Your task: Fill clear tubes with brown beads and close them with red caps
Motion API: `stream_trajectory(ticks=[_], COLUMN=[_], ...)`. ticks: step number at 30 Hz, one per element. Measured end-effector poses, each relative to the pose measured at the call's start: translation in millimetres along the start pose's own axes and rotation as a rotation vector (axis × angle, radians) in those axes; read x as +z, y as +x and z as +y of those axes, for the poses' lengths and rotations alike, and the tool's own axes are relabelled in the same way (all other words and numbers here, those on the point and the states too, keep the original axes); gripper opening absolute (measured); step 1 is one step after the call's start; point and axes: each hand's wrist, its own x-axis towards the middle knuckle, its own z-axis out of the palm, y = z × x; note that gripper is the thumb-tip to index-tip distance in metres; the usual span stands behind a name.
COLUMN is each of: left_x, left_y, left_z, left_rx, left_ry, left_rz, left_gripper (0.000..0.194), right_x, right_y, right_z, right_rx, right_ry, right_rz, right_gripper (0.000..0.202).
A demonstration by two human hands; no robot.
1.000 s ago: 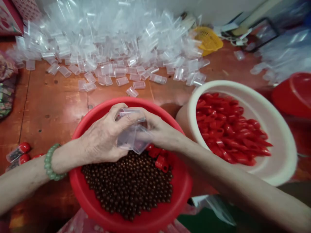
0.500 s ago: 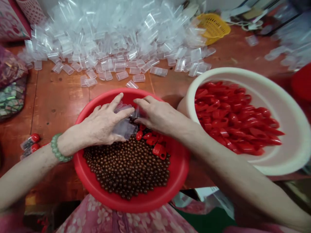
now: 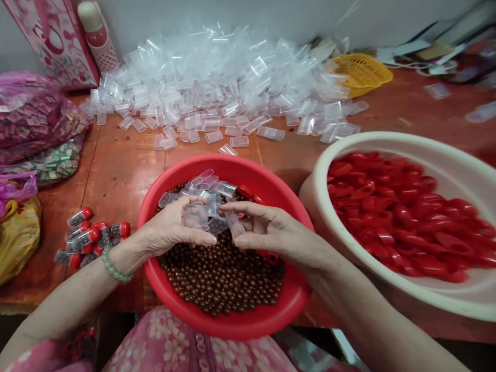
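My left hand [image 3: 172, 225], with a green bead bracelet [image 3: 116, 266] at its wrist, is curled around a clear plastic tube [image 3: 196, 216] over the red basin [image 3: 155, 274]. Facing it, my right hand [image 3: 273, 230] pinches another clear tube [image 3: 234, 225] between thumb and fingers. Beneath both hands lie many small round brown balls [image 3: 220, 279]. More clear tubes [image 3: 205, 179] rest on the balls at the basin's far side. A few red caps [image 3: 250, 193] are there too, partly hidden behind my right hand.
A large heap of clear tubes [image 3: 217, 88] covers the back of the table, with a yellow basket [image 3: 362, 75] beside it. At right stands a white basin [image 3: 321, 201] of red caps [image 3: 399, 217]. Filled, red-capped tubes [image 3: 91, 235] lie at left, near plastic bags [image 3: 34, 119].
My hands have drawn back from the tubes in the basin. My left hand has turned and closed around a tube, and my right now pinches one. The view has shifted left.
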Motion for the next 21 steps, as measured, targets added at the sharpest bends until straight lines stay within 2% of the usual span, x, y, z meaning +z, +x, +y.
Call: stream_trajectory(ticks=[3,5,7,9,12,15,17,19,21], left_x=[0.0,-0.5,-0.8,-1.0,-1.9,-2.6,-1.6,0.7,3.3], left_y=[-4.7,-5.7,-6.1,-7.2,-11.7,-18.6,-22.9,-26.2,-29.4], left_z=[-8.2,-11.8,-14.3,-16.2,-18.9,-22.8,-26.6,-31.2,-36.1], left_rx=[-0.029,-0.036,-0.036,-0.001,0.138,0.416,0.542,0.55,0.517], left_ry=[-0.259,-0.325,-0.315,-0.204,0.226,0.923,1.356,1.665,1.865], left_rz=[-0.05,-0.076,-0.083,-0.065,0.008,0.099,0.086,0.027,-0.015], left_gripper=[0.065,0.057,0.052,0.049,0.049,0.044,0.031,0.023,0.021], right_x=[-0.6,-0.9,-0.7,-0.4,-0.1,2.0,5.9,11.6,18.0], right_y=[0.3,0.8,1.8,2.8,1.8,-2.9,-6.5,-9.2,-10.5], right_z=[6.3,9.9,12.7,14.9,16.9,17.2,16.5,15.3,13.9], right_rx=[0.032,0.035,0.033,0.021,-0.02,-0.098,-0.146,-0.149,-0.115], right_ry=[0.074,0.066,0.014,-0.081,-0.297,-0.677,-0.973,-1.234,-1.438], right_rz=[-0.065,-0.075,-0.072,-0.066,-0.069,-0.044,-0.045,-0.058,-0.057], right_gripper=[0.074,0.074,0.07,0.066,0.059,0.05,0.038,0.024,0.015])
